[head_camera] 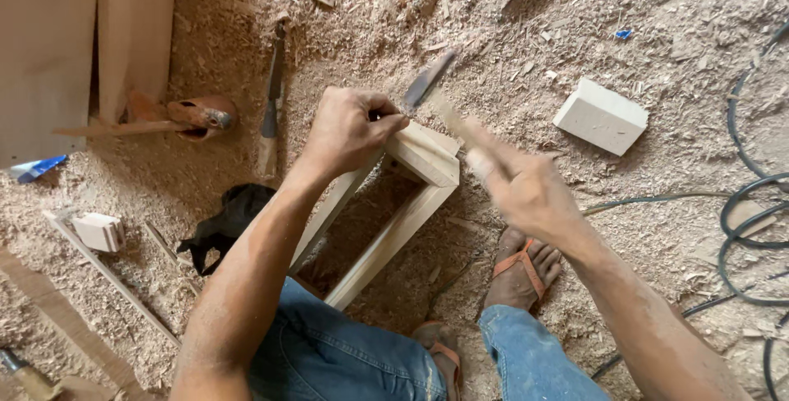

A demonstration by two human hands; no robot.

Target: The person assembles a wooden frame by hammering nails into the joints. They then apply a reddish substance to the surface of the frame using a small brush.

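A pale wooden frame stands on the sawdust floor between my knees, its far corner pointing away from me. My left hand sits on the frame's top edge by that corner, fingers pinched together; anything small between them is too small to tell. My right hand is closed around a wooden handle, blurred by motion. The handle runs up-left to the dark metal head of a hammer, which hangs just above and beyond the left fingertips.
A white block lies to the right, and black cables curl along the right edge. A chisel, a rusty tool and a black cloth lie left of the frame. Boards lean at the top left. My sandalled foot rests beside the frame.
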